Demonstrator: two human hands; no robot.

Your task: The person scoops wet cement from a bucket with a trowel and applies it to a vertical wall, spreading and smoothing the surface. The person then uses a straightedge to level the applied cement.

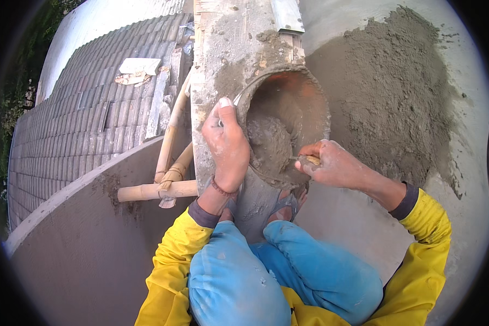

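Note:
A mortar-crusted bucket [313,103] is tipped with its mouth toward me, and wet grey mortar [267,142] lies inside. My left hand [228,149] is closed on the bucket's left rim, thumb on top; the other fingers are mostly hidden. At the bucket's lower right edge, my right hand [337,164] grips the wooden handle [312,160] of a small tool that looks like a trowel. Its blade points into the bucket and cannot be told apart from the mortar.
The bucket rests on a mortar-stained plank [217,43], which carries a pale metal piece [287,15] farther off. Bamboo poles [171,138] are lashed together at left, beside a low curved wall [92,190] and a tiled roof [92,103]. Fresh mortar [388,92] covers the wall at right.

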